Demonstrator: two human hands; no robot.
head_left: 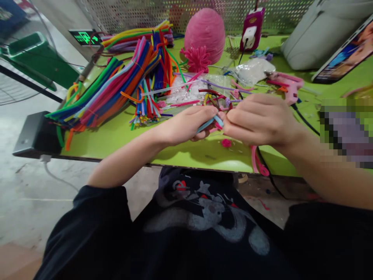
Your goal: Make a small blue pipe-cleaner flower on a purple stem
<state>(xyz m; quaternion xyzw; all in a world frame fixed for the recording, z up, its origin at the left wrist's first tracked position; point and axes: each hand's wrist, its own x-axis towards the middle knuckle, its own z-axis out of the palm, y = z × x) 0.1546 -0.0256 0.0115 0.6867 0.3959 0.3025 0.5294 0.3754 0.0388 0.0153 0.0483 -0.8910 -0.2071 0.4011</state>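
Note:
My left hand (188,125) is closed around a folded light blue pipe cleaner (205,125) above the front of the green table. My right hand (259,119) is closed too, its fingertips pinching at the blue piece's end, so the two hands nearly touch. A bit of pink shows just beneath the fingers. Just beyond them lies a tool with dark red handles (210,91), partly hidden. A small bright pink pompom-like piece (226,143) rests on the table below my hands.
Bundles of coloured pipe cleaners (116,89) cover the left side. At the back stands a pink wrapped dome (204,33). A pink glue gun (288,86) with a black cord, a clear bag (253,72) and a propped screen (346,48) are to the right. A dark box (36,134) sits left.

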